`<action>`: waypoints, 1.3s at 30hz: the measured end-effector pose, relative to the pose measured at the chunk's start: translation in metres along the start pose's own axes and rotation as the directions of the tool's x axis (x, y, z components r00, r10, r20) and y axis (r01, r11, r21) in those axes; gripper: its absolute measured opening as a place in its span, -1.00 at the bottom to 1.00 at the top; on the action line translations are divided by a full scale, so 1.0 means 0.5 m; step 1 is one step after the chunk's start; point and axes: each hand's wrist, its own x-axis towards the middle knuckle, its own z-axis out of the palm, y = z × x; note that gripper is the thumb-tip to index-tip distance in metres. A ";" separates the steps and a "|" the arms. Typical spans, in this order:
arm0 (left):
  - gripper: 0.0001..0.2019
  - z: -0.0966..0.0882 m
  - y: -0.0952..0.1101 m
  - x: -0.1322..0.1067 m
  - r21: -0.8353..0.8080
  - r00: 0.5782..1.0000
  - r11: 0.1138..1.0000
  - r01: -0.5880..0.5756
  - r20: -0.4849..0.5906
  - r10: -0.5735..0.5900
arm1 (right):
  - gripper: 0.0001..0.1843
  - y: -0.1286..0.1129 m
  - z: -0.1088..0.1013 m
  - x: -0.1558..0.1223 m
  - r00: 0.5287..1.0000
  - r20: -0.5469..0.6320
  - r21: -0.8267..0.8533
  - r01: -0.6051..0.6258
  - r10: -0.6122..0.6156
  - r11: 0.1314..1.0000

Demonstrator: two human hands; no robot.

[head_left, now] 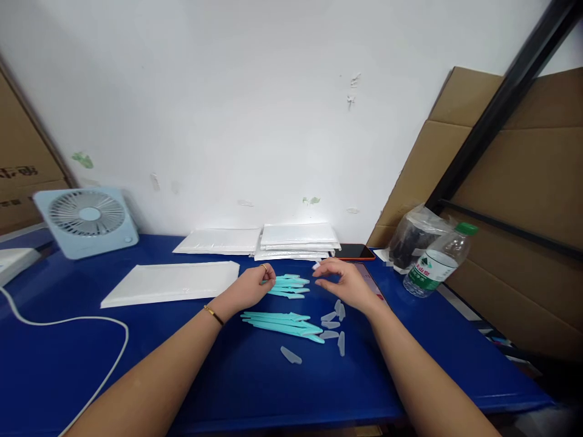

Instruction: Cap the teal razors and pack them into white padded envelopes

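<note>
My left hand [255, 284] is closed, thumb pressed to forefinger, at the handle end of an upper bunch of turquoise eyebrow razors [291, 285]. Its fingers partly hide the handles, so how many razors it grips is unclear. To the right of the blade ends, my right hand [344, 282] hovers with thumb and forefinger apart. A small pale piece shows at its fingertip; whether it is a cap or a nail is unclear. Closer to me lies a second bunch of turquoise razors [282, 325]. Several translucent blade caps [330, 325] are scattered beside it, with one cap [291, 355] nearer the front.
White padded envelopes [298, 233] are stacked by the wall, with another envelope [170, 282] at left. A phone [355, 252] lies behind my right hand, and a pinkish one [372, 282] beside it. A water bottle [435, 267] leans at right; a blue fan [88, 218] stands left.
</note>
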 end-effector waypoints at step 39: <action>-0.79 -0.004 0.025 -0.015 0.115 0.975 0.993 -0.033 0.223 0.007 | -0.66 -0.007 0.011 -0.006 0.919 0.271 0.176 -0.339 0.286 0.924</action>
